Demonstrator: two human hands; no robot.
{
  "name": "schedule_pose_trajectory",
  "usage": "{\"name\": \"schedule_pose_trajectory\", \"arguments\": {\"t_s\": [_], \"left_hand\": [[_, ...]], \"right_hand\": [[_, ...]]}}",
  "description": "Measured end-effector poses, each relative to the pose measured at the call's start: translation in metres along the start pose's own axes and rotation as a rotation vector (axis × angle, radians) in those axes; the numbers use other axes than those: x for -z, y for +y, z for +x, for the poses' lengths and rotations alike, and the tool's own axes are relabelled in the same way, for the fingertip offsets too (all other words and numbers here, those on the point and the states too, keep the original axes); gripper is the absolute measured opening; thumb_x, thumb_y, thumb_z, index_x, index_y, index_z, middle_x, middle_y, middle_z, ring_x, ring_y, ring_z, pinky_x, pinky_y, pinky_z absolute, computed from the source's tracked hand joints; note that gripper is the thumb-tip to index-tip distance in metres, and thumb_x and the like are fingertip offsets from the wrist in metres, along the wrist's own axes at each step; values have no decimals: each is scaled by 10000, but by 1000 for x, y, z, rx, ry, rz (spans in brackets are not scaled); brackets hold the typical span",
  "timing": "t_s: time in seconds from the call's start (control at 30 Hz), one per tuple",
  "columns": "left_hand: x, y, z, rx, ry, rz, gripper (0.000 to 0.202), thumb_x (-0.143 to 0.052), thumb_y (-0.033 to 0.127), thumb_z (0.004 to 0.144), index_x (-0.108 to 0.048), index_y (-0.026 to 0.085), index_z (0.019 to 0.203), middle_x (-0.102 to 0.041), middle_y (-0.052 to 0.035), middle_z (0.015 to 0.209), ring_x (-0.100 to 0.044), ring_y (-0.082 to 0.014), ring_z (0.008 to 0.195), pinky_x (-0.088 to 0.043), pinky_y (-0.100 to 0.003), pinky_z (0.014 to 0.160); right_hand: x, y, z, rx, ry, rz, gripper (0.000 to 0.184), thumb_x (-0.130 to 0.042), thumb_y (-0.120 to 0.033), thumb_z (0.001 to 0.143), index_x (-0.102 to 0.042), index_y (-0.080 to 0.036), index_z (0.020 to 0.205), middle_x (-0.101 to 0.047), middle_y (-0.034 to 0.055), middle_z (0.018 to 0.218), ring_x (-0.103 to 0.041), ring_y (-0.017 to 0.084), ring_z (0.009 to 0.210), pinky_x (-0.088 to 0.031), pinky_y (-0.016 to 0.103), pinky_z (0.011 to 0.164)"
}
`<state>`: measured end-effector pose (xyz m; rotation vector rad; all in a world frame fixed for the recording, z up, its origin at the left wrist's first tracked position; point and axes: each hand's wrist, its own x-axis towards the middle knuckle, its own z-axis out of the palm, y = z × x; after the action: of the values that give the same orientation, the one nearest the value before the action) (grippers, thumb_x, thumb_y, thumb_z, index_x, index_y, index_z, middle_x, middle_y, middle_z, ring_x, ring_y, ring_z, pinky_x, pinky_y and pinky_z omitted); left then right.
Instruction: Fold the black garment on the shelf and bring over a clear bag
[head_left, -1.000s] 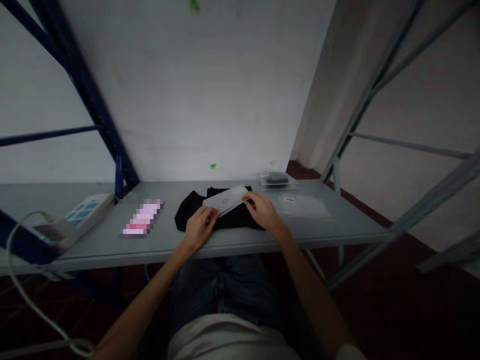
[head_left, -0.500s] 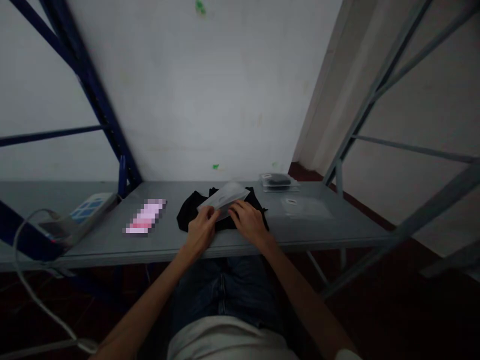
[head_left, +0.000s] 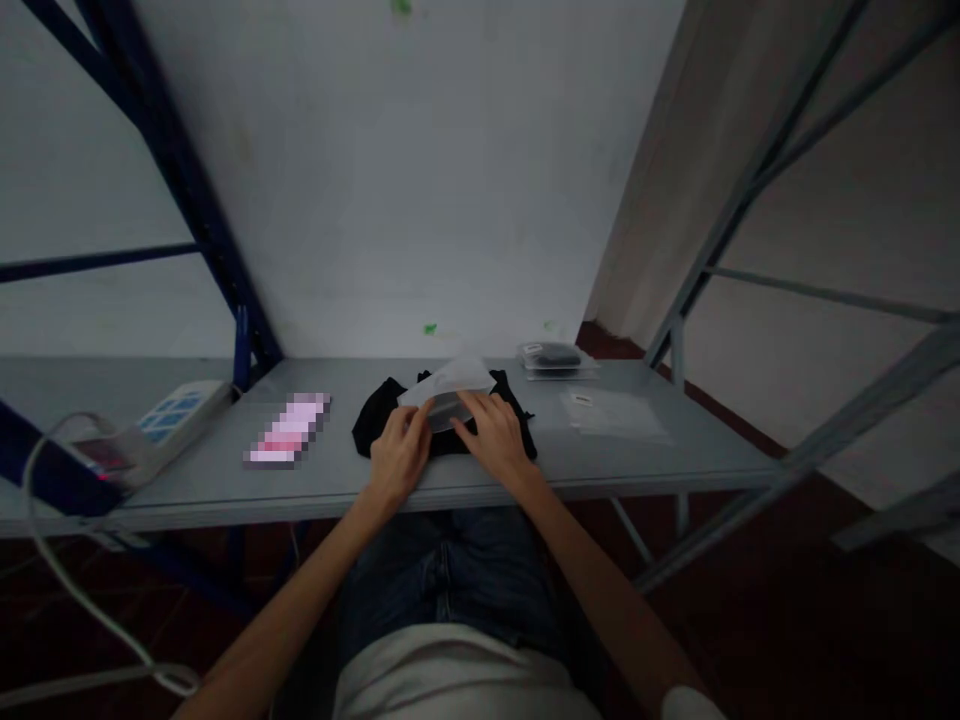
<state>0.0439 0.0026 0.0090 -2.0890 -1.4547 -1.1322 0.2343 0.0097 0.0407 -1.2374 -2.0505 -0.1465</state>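
Observation:
A translucent plastic bag [head_left: 451, 382] is held over a black cloth item [head_left: 373, 414] on the grey table, its near side gaping. My left hand [head_left: 400, 452] grips the bag's left edge, fingers bent around it. At the right edge, my right hand [head_left: 496, 438] has its fingers on the bag, with the thumb apart below. Black fabric shows on both sides of the bag; the part beneath the bag and hands is hidden.
Flat clear bags [head_left: 619, 415] with a label lie to the right. Behind them is a stack of packed bags [head_left: 556, 360] with dark contents. A phone-like blurred object [head_left: 289, 430] lies left, near a white power strip [head_left: 180, 412]. Metal posts [head_left: 217, 250] frame the table.
The bag's mouth has spread wider, and its upper flap has lifted. My right thumb has moved away from the bag's edge. My left fingers have shifted slightly.

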Motion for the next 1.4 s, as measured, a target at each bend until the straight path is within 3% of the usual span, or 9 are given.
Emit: {"name": "schedule_pose_trajectory", "arguments": {"t_s": [0.1,0.23,0.3,0.5,0.63,0.77,1.0,1.23,1.4], "left_hand": [[-1,-4,0,45,29,17,444,-463,206,1026,-549,234,1461,-654,-111,1108,-651,-223,978,-513,-277,713],[-1,-7,1,46,29,24,480,-472,149,989,-556,233,1454,-648,-121,1134,-640,-241,1003,-530,-322,804],[-1,-7,1,39,24,39,498,-479,123,967,-565,231,1446,-652,-119,1133,-643,-241,997,-531,-333,835],[-5,-9,2,87,-57,42,511,-528,144,934,-575,243,1434,-653,-108,1171,-657,-230,944,-537,-315,745],[-7,-10,2,101,-30,33,525,-533,156,935,-559,244,1452,-644,-104,1178,-660,-230,962,-536,-307,741],[-6,-8,3,111,-16,12,510,-515,173,955,-542,217,1463,-644,-109,1153,-658,-235,961,-541,-317,754],[-4,-5,4,131,-1,-11,494,-506,193,963,-543,212,1456,-641,-116,1167,-660,-238,977,-545,-314,755],[-4,-5,4,135,-8,-20,505,-507,195,963,-533,215,1467,-642,-119,1166,-664,-246,973,-546,-321,746],[-3,-5,5,139,-19,-20,497,-512,191,963,-536,208,1460,-643,-117,1162,-665,-242,967,-543,-321,761]], "right_hand": [[7,-1,3,-21,145,96,335,-464,-247,1041,-663,-244,1310,-670,105,1293,-645,233,1100,-487,371,1011],[2,12,4,-272,278,174,293,-497,-276,1009,-655,-213,1248,-648,128,1283,-685,185,874,-527,340,916],[-6,26,6,-379,174,192,313,-560,-315,982,-635,-189,1258,-679,122,1225,-691,183,833,-533,346,903],[-20,67,32,-545,-390,197,432,-626,-448,980,-648,-153,1294,-760,110,1079,-715,225,1007,-523,292,846],[-14,77,60,-554,-566,206,444,-720,-511,913,-723,-147,1166,-771,110,974,-718,219,888,-503,245,685],[-11,79,76,-600,-723,218,464,-737,-539,891,-724,-140,1127,-744,74,861,-653,163,697,-394,211,494],[-16,74,76,-656,-628,267,466,-835,-472,803,-696,-169,1128,-720,54,928,-612,136,679,-403,201,496],[-10,68,77,-751,-632,382,636,-832,-450,796,-595,-180,1321,-710,57,949,-635,143,744,-433,194,524],[-9,68,84,-793,-691,437,504,-851,-413,787,-655,-164,1179,-700,39,839,-630,135,710,-427,191,523]]}}
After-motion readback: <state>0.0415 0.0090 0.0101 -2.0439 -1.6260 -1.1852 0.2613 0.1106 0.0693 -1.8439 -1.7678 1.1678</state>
